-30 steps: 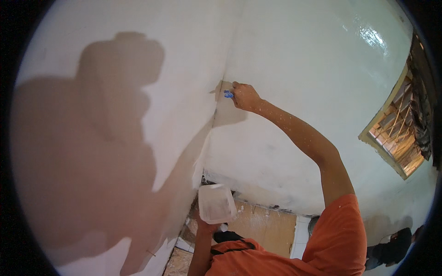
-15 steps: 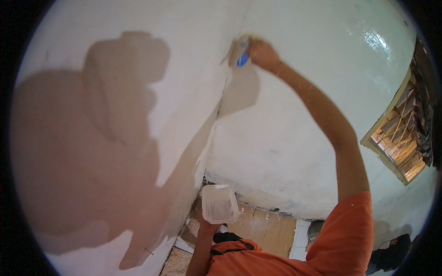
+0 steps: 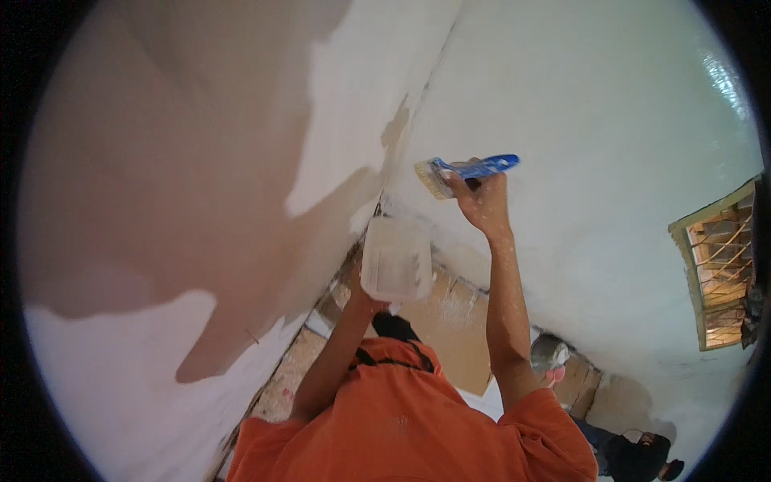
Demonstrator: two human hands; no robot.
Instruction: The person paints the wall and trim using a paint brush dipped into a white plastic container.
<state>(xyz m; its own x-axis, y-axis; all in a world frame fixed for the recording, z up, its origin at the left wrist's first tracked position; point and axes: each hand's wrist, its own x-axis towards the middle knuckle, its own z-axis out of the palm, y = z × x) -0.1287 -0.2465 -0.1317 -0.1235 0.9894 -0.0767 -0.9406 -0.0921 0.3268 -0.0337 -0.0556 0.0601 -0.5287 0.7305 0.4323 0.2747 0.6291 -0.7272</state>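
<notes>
My right hand is closed round the blue handle of a flat paintbrush. The brush lies nearly level, its pale bristles pointing left toward the wall corner and apart from the wall surface. In my left hand is a white rectangular plastic tub, gripped at its near end, with the fingers mostly hidden beneath it. A thin whitish layer coats the inside of the tub. White specks dot my right forearm.
Pale walls meet in a corner; my shadow covers much of the left wall. A barred window is at right. Below are a brown sheet on the floor, a bucket, and another person in dark clothes.
My right hand with the paintbrush has come down and away from the corner, and the brush has turned from steep to nearly level. The tub sits higher in view.
</notes>
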